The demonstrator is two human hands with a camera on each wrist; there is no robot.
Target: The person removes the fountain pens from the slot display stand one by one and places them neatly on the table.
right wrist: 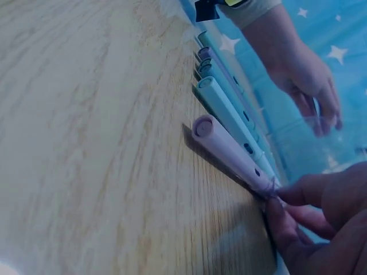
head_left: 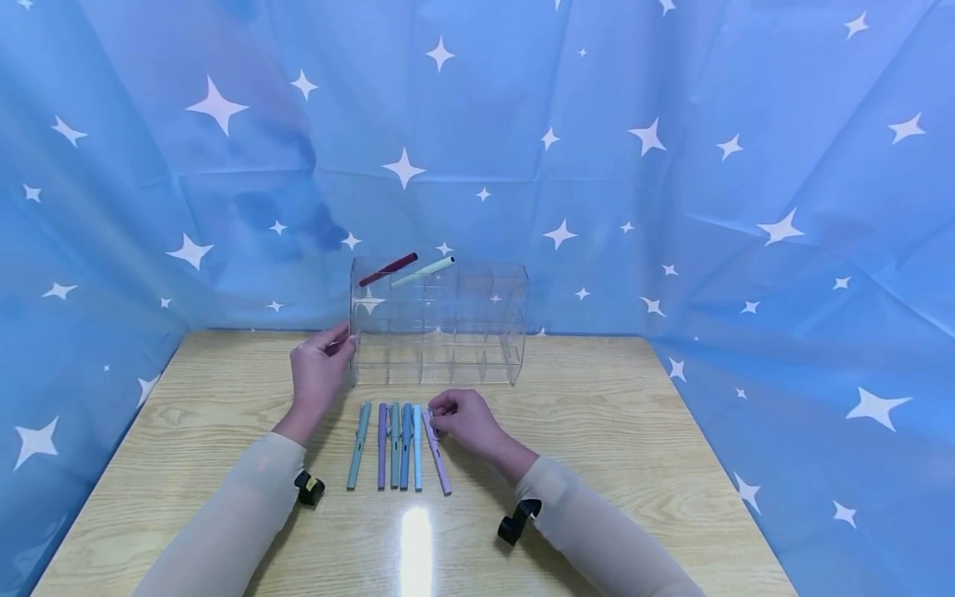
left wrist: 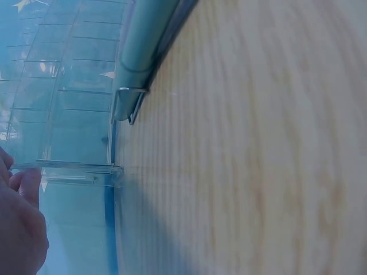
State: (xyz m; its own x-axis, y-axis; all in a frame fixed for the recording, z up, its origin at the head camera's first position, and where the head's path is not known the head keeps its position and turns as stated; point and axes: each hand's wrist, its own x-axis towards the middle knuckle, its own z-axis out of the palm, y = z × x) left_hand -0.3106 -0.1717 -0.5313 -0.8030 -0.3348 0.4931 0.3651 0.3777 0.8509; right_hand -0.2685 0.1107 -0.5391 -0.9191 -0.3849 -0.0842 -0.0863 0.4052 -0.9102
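Observation:
A clear plastic compartment organizer (head_left: 440, 332) stands at the back of the table. My left hand (head_left: 321, 369) grips its left side edge, thumb in front; the left wrist view shows that hand (left wrist: 20, 223) at the clear wall. Before the organizer lies a row of several capped pens. At the row's right end, my right hand (head_left: 470, 423) pinches the lilac pen (head_left: 438, 460) by its cap end. In the right wrist view, thumb and finger meet at the clip of this pen (right wrist: 229, 152), whose other end points away from the hand. Beside it lies a light blue pen (head_left: 418, 448).
Further left in the row are a blue pen (head_left: 406, 464), a green pen (head_left: 395, 464), a purple pen (head_left: 382, 464) and a teal pen (head_left: 358, 452). A dark red pen (head_left: 388, 269) and a pale green pen (head_left: 425, 270) lean in the organizer's top left compartments. A starry blue curtain (head_left: 597, 166) surrounds the table.

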